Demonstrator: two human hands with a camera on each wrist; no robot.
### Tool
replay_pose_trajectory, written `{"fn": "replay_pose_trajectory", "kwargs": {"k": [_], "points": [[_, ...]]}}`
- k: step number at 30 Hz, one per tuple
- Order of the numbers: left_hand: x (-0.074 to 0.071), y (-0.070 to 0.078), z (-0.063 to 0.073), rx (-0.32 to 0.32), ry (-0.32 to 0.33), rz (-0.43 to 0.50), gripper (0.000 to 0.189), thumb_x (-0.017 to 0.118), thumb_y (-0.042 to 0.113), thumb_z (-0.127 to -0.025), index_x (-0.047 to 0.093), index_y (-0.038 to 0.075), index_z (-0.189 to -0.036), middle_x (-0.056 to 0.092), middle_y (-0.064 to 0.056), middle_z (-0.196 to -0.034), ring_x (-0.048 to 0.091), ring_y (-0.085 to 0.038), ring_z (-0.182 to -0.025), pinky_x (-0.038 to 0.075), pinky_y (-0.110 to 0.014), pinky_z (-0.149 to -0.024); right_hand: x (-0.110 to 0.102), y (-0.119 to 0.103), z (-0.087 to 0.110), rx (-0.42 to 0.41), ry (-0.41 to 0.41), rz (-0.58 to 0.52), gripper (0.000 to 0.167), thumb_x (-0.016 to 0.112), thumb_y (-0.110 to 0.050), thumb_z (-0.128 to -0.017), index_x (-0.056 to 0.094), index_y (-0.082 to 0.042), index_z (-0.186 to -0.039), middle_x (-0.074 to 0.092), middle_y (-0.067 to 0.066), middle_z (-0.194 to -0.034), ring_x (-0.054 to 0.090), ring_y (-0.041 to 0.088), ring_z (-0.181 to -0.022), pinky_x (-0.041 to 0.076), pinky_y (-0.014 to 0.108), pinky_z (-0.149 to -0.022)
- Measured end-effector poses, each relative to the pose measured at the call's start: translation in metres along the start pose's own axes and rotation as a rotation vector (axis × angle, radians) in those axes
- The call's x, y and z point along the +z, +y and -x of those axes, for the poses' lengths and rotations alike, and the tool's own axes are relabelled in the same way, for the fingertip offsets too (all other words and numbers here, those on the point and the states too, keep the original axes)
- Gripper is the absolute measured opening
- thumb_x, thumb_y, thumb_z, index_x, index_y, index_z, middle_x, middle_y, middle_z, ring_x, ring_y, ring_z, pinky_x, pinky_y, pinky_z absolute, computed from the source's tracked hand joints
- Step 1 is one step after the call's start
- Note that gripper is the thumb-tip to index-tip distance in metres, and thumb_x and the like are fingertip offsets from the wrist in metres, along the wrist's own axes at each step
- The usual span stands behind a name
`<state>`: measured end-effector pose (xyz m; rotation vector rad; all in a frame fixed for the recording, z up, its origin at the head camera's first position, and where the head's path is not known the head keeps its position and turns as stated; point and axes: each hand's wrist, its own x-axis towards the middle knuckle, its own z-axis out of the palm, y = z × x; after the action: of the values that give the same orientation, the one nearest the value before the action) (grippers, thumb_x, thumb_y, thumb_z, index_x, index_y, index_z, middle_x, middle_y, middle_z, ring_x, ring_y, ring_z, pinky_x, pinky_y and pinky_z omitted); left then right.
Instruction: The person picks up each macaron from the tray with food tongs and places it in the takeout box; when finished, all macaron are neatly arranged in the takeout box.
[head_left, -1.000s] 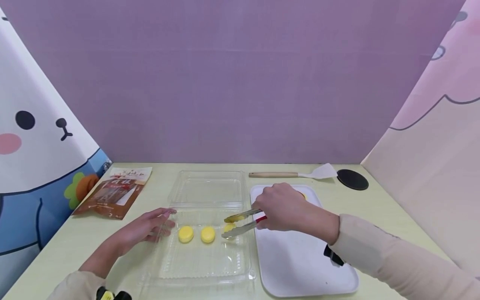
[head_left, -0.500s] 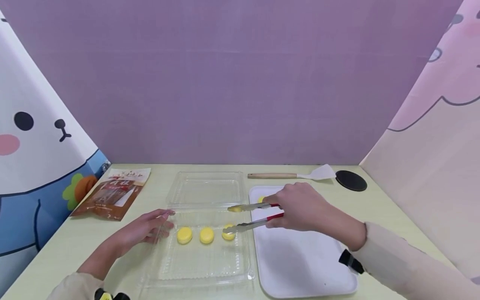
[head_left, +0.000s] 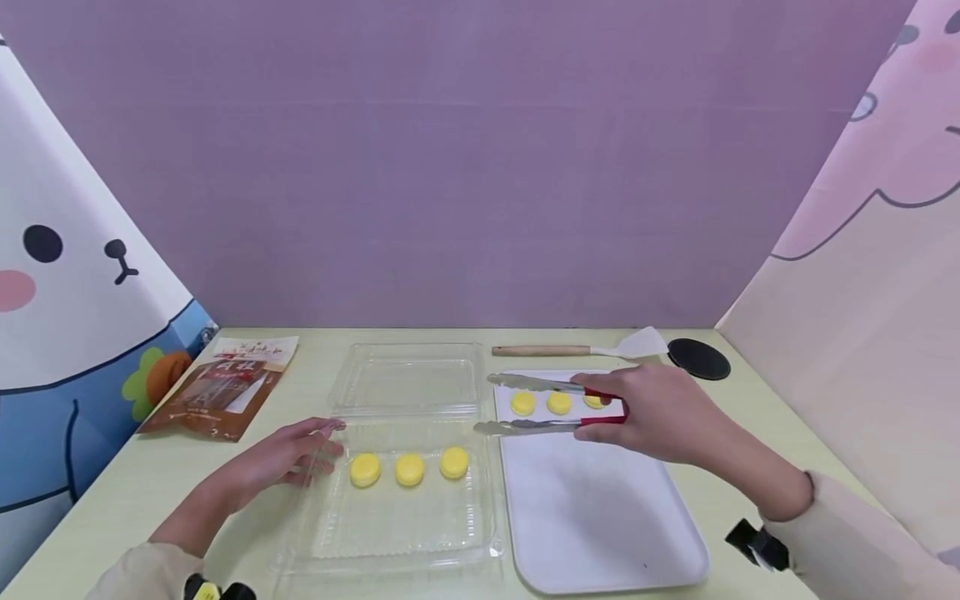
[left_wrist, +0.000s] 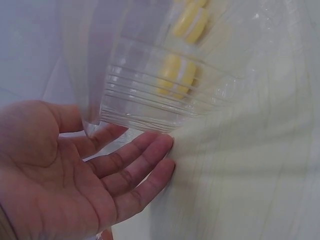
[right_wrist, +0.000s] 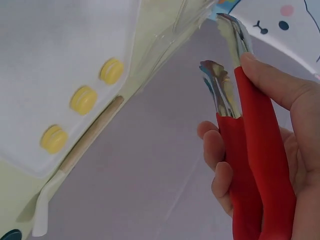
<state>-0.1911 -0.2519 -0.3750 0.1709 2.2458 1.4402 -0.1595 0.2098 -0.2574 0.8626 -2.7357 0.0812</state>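
My left hand [head_left: 288, 458] grips the left rim of a clear plastic clamshell box [head_left: 405, 529], its rim between thumb and fingers in the left wrist view. Three yellow macarons [head_left: 409, 470] lie in a row inside the box, whose lid [head_left: 408, 377] is folded back. My right hand [head_left: 660, 410] holds metal tongs [right_wrist: 265, 150] by their red handles. The tongs' tips are apart with nothing between them, above the back of the white tray [head_left: 600, 517]. Three more macarons [head_left: 558, 402] sit in a row along that tray's far end, the rightmost partly hidden by the tongs and hand.
Behind the tray lies a white spatula [head_left: 585, 348] with a wooden handle, beside a black round disc [head_left: 698, 358]. At the back left is a brown food packet [head_left: 221, 387]. A purple wall [head_left: 465, 167] rises at the table's far edge.
The tongs have let go of the right macaron in the box, spread, and moved right and back over the tray's macarons. My left hand has stayed at the rim.
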Motion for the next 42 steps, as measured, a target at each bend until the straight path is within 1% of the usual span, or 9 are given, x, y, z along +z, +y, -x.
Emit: {"fn": "replay_pose_trajectory", "kwargs": {"k": [4,7,10,15,18,22,26,34,42], "points": [[-0.001,0.000,0.000,-0.014,-0.007,-0.006,0.063,0.038,0.040,-0.111,0.030,-0.005,-0.154,0.055,-0.027,-0.140,0.062,-0.036,-0.119,0.054,-0.048,-0.093,0.001,0.013,0.013,0.054,0.039,-0.061,0.054,0.085,-0.049,-0.078,0.075,-0.019,-0.123,0.058,-0.020,-0.072,0.048,0.001,-0.063,0.038,0.026,-0.055],[-0.002,-0.001,0.000,-0.012,-0.012,0.001,0.063,0.037,0.039,-0.111,0.029,-0.006,-0.154,0.054,-0.028,-0.142,0.062,-0.036,-0.119,0.054,-0.047,-0.092,0.003,0.021,0.020,0.085,0.042,-0.090,0.057,0.085,-0.048,-0.079,0.074,-0.016,-0.125,0.058,-0.020,-0.073,0.045,-0.001,-0.060,0.038,0.025,-0.054],[-0.002,-0.002,0.001,-0.005,-0.011,0.011,0.061,0.037,0.038,-0.112,0.029,-0.006,-0.154,0.053,-0.029,-0.143,0.062,-0.036,-0.119,0.055,-0.046,-0.090,0.005,0.029,0.027,0.110,0.042,-0.101,0.059,0.085,-0.049,-0.079,0.073,-0.014,-0.126,0.057,-0.019,-0.073,0.043,-0.001,-0.059,0.037,0.025,-0.053],[-0.002,-0.001,0.002,0.001,-0.004,0.016,0.060,0.036,0.036,-0.112,0.029,-0.006,-0.154,0.054,-0.028,-0.142,0.063,-0.036,-0.118,0.056,-0.046,-0.089,0.011,0.040,0.037,0.142,0.054,-0.113,0.061,0.085,-0.047,-0.079,0.073,-0.010,-0.126,0.062,-0.016,-0.078,0.044,-0.002,-0.059,0.038,0.024,-0.051],[-0.002,-0.001,0.002,0.000,-0.002,0.017,0.059,0.036,0.034,-0.112,0.029,-0.007,-0.154,0.054,-0.029,-0.141,0.063,-0.036,-0.118,0.056,-0.046,-0.090,0.016,0.047,0.044,0.175,0.055,-0.107,0.062,0.085,-0.047,-0.079,0.072,-0.008,-0.126,0.059,-0.014,-0.075,0.044,0.000,-0.059,0.038,0.025,-0.052],[-0.002,0.000,0.003,-0.006,0.001,0.018,0.060,0.036,0.035,-0.112,0.029,-0.008,-0.154,0.053,-0.029,-0.141,0.063,-0.036,-0.118,0.056,-0.047,-0.090,0.023,0.057,0.054,0.246,0.043,-0.099,0.065,0.084,-0.047,-0.080,0.070,-0.007,-0.129,0.053,-0.012,-0.070,0.044,0.005,-0.060,0.037,0.026,-0.054],[-0.002,0.000,0.003,-0.006,0.005,0.021,0.060,0.036,0.035,-0.112,0.029,-0.008,-0.153,0.054,-0.029,-0.141,0.063,-0.037,-0.118,0.056,-0.047,-0.089,0.031,0.068,0.062,0.299,0.035,-0.109,0.066,0.083,-0.048,-0.081,0.069,-0.007,-0.131,0.052,-0.010,-0.070,0.044,0.008,-0.062,0.037,0.028,-0.054],[0.000,0.000,0.003,-0.008,0.004,0.018,0.056,0.034,0.031,-0.113,0.031,-0.008,-0.151,0.056,-0.027,-0.139,0.064,-0.036,-0.116,0.057,-0.046,-0.087,0.048,0.086,0.077,0.349,0.000,-0.136,0.067,0.083,-0.048,-0.082,0.068,-0.005,-0.131,0.053,-0.008,-0.072,0.046,0.010,-0.065,0.037,0.029,-0.053],[-0.003,0.003,0.003,0.005,-0.010,-0.005,0.056,0.031,0.032,-0.113,0.029,-0.010,-0.151,0.054,-0.029,-0.140,0.063,-0.038,-0.117,0.056,-0.048,-0.089,0.066,0.104,0.081,0.387,-0.044,-0.174,0.069,0.081,-0.048,-0.083,0.066,-0.004,-0.133,0.048,-0.005,-0.068,0.043,0.014,-0.064,0.035,0.031,-0.054]]}}
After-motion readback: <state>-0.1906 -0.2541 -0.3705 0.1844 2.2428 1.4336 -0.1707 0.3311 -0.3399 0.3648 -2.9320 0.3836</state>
